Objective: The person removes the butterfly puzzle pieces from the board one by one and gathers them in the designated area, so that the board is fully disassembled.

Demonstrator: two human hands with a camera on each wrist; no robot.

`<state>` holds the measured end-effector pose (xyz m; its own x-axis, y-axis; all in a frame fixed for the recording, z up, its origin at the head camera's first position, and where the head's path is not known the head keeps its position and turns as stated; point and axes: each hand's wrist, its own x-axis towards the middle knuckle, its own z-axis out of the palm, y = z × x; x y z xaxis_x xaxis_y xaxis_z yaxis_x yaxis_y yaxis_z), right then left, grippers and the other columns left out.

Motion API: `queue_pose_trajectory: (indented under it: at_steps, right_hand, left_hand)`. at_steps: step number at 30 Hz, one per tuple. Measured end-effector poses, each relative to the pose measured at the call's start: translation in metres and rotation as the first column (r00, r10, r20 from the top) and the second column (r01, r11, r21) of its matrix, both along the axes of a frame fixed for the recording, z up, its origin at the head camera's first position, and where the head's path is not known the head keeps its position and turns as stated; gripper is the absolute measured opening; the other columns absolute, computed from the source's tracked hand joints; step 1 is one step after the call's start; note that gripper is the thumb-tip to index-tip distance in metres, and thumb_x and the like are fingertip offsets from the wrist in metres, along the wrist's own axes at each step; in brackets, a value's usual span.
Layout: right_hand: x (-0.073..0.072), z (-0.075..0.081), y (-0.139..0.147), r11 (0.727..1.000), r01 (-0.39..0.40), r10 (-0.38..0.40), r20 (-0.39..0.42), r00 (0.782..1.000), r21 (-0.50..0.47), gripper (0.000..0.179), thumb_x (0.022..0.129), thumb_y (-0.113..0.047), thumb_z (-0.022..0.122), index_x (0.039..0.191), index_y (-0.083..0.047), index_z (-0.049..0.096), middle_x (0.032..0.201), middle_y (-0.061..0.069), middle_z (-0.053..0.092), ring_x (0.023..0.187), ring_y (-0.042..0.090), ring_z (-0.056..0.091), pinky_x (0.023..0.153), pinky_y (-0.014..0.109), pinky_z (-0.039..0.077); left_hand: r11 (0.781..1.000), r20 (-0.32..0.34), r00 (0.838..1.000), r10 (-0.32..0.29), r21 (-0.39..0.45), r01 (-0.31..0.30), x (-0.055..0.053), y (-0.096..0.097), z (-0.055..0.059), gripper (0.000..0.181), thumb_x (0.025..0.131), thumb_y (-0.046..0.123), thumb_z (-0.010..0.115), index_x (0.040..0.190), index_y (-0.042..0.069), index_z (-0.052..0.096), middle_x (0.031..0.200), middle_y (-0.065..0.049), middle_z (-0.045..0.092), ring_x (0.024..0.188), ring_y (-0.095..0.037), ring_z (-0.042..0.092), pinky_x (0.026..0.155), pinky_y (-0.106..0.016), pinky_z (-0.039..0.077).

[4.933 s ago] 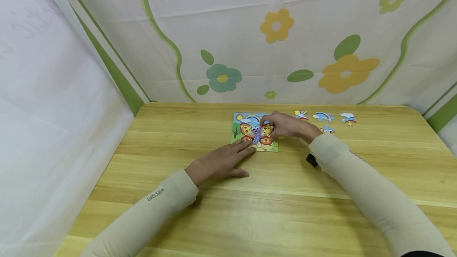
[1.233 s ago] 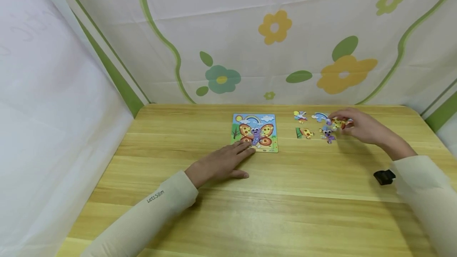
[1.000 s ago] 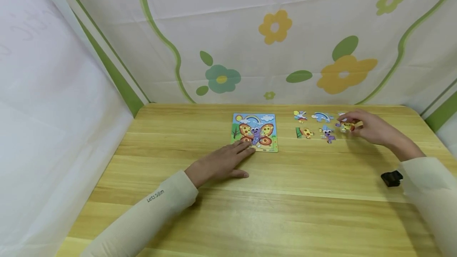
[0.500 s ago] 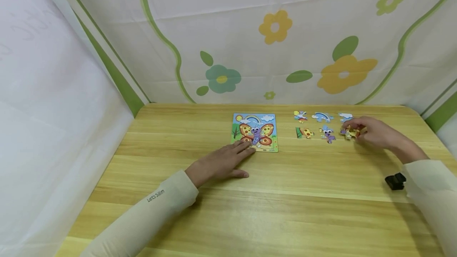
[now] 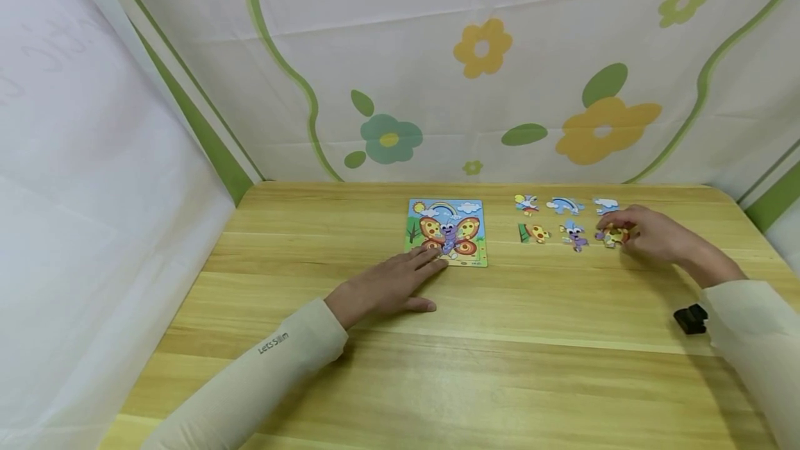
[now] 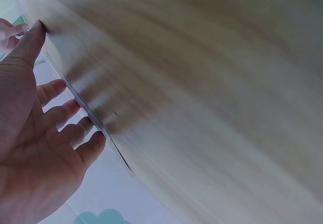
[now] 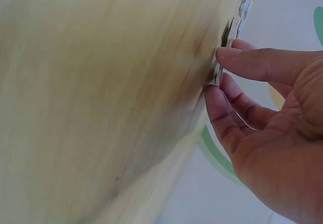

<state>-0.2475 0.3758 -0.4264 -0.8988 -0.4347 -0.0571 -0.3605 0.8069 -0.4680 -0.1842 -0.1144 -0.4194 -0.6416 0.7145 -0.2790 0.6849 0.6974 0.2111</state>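
Observation:
In the head view my left hand [image 5: 390, 283] lies flat, its fingertips on the lower left edge of a square butterfly picture board [image 5: 469, 217]. The left wrist view shows that hand [image 6: 45, 148] with fingers spread at the board's thin edge. My right hand [image 5: 653, 233] pinches a yellow, red-spotted jigsaw piece [image 5: 614, 235] down at the tabletop, right of the purple-faced jigsaw piece [image 5: 573, 235]. Seen from the right wrist, thumb and fingers of the hand [image 7: 272, 118] hold the piece's edge close against the wood.
A sun piece [image 5: 526, 203], a rainbow piece [image 5: 565, 205] and a cloud piece [image 5: 605, 205] form a back row. A green and yellow piece [image 5: 533, 232] lies in front. Behind the wooden table [image 5: 475, 353] hangs a flowered white cloth [image 5: 412, 54].
My right hand has left the board and gone right. It has brought the yellow spotted piece from over the cloud piece down in front of it. The left hand stays put.

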Motion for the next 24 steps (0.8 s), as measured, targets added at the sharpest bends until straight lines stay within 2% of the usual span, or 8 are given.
queue_pose_trajectory:
  at_steps: [5, 14, 21, 24]
  right_hand:
    - [-0.0005, -0.0021, 0.0003, 1.000, -0.011, 0.011, -0.022, 1.000, 0.003, 0.045, 0.081, 0.021, 0.068, 0.123, 0.003, 0.071, 0.118, 0.023, 0.066, 0.088, 0.015, 0.056, 0.067, 0.023, 0.048]
    - [-0.0006, -0.0007, 0.0015, 0.999, -0.007, 0.007, -0.011, 1.000, 0.032, 0.044, 0.082, 0.020, 0.067, 0.122, 0.002, 0.072, 0.119, 0.025, 0.066, 0.101, 0.036, 0.064, 0.078, 0.035, 0.055]
    - [-0.0019, -0.0015, 0.0024, 1.000, -0.019, 0.019, -0.022, 1.000, 0.021, 0.045, 0.082, 0.020, 0.066, 0.121, 0.000, 0.073, 0.121, 0.022, 0.069, 0.096, 0.025, 0.064, 0.073, 0.025, 0.052]
    - [-0.0020, -0.0021, 0.0024, 0.999, -0.024, 0.024, -0.034, 0.999, 0.022, 0.045, 0.082, 0.021, 0.066, 0.120, -0.001, 0.073, 0.119, 0.019, 0.071, 0.094, 0.022, 0.064, 0.073, 0.024, 0.053]
  left_hand:
    - [1.000, -0.008, 1.000, -0.002, -0.006, 0.002, 0.0001, -0.0002, -0.0014, 0.081, 0.106, 0.057, 0.051, 0.170, 0.018, 0.019, 0.178, -0.006, 0.013, 0.165, -0.027, 0.012, 0.132, -0.048, 0.023]
    - [1.000, -0.017, 1.000, -0.005, -0.004, 0.005, 0.0009, -0.0001, -0.0009, 0.080, 0.106, 0.056, 0.051, 0.169, 0.017, 0.021, 0.178, -0.007, 0.014, 0.164, -0.029, 0.014, 0.131, -0.048, 0.024]
    - [1.000, -0.017, 1.000, -0.009, -0.006, 0.009, 0.0004, -0.0001, -0.0009, 0.080, 0.106, 0.056, 0.051, 0.169, 0.016, 0.021, 0.178, -0.007, 0.014, 0.164, -0.028, 0.014, 0.131, -0.048, 0.023]
    - [1.000, -0.017, 1.000, -0.012, -0.002, 0.012, 0.0001, -0.0001, -0.0009, 0.080, 0.106, 0.055, 0.051, 0.169, 0.016, 0.021, 0.177, -0.007, 0.015, 0.164, -0.028, 0.014, 0.132, -0.047, 0.023]
